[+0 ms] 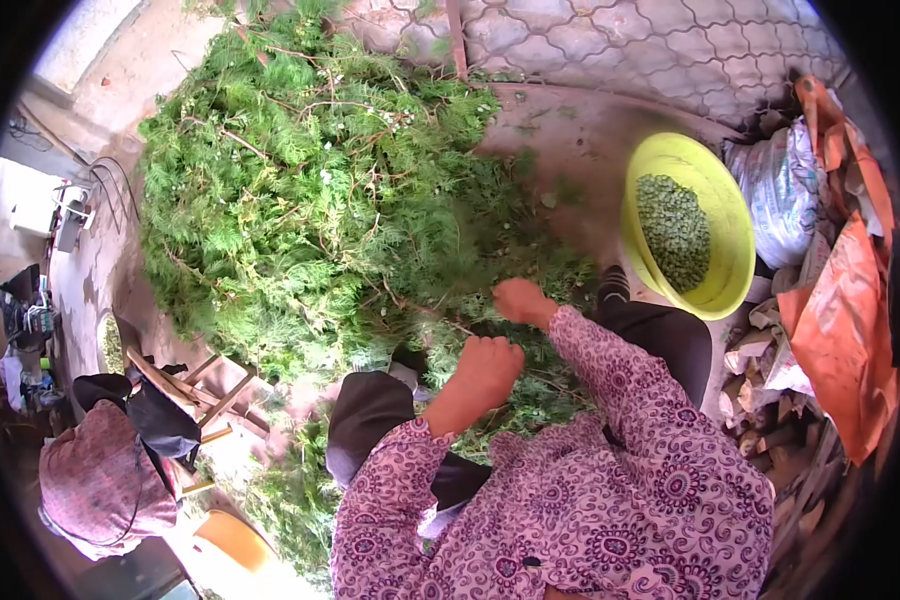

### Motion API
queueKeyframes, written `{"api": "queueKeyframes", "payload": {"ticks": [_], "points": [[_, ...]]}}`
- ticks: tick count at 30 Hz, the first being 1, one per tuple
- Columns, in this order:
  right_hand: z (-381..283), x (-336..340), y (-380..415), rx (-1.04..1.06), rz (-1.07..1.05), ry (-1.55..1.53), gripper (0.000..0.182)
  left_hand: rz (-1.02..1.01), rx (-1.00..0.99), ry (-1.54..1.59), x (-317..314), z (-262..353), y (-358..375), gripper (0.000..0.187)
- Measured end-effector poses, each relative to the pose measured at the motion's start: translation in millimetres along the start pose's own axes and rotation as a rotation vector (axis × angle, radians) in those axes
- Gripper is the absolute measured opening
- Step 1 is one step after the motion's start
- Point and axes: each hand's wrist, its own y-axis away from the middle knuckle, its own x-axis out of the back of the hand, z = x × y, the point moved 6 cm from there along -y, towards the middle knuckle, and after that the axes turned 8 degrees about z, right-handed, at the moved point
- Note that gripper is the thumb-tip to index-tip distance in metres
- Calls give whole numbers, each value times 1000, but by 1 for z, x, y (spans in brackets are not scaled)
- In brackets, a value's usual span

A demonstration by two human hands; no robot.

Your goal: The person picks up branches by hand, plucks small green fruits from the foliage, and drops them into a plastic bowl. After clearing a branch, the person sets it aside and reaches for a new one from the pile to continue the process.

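Observation:
A large heap of green feathery branches (320, 190) with small pale cones fills the floor in front of me. My left hand (487, 372) is closed over the near part of the heap, between my knees, with a thin twig beside it; what it holds is hidden. Farther forward and to the right, my right hand (522, 302) is also closed, close to the greenery, and its contents cannot be made out. To the right of the heap, a yellow-green basin (733, 240) stands tilted in view, partly filled with small green cones (673, 232).
At the lower left another person (110, 475) sits near a wooden frame (228, 403) and an orange container (232, 540). White sacks (778, 190) and an orange sheet (850, 340) lie at the right. Wire mesh (610, 50) runs across the top.

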Motion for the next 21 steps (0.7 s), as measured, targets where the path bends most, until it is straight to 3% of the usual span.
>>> {"api": "queueKeyframes", "payload": {"ticks": [4,6,7,10,12,14,16,21], "points": [[-3,-2,41,110,125,-51,18,125,-12,14,9,-5,1,18],[-13,20,69,-226,-145,-698,18,97,40,29,9,-12,-1,22],[-19,34,77,-251,-122,-825,19,105,39,27,13,-14,-2,22],[-22,59,86,-290,-110,-831,21,107,75,58,21,-22,-3,23],[-34,97,95,-255,-59,-795,21,-15,117,28,15,-29,-4,26],[-37,134,104,-208,102,-826,22,-98,165,104,33,-27,3,30],[-32,155,116,-182,162,-798,22,-37,175,148,43,-30,9,18],[-47,198,141,-87,279,-702,23,74,273,1,43,-59,16,21]]}}
